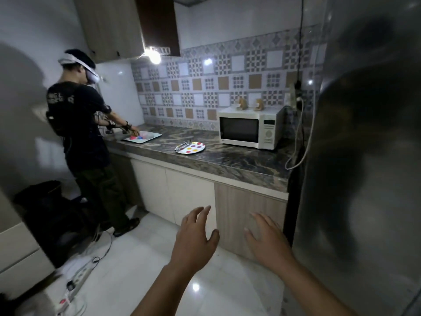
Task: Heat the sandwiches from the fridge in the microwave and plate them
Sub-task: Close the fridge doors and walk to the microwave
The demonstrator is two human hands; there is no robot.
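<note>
Sandwiches unseen, presumably inside tall steel fridge (364, 156) | my left hand (196, 233) and right hand (266, 236) spread, empty | next: open fridge | white microwave (249, 128), spotted plate (190, 148) waiting

Single head-worn wide-angle view, standing height, facing forward and down along the kitchen. Near: left hand (193, 233) and right hand (265, 236) at bottom edge. Far: counter (227, 160) with microwave (249, 128). Fridge (364, 156) close at right edge.
</note>
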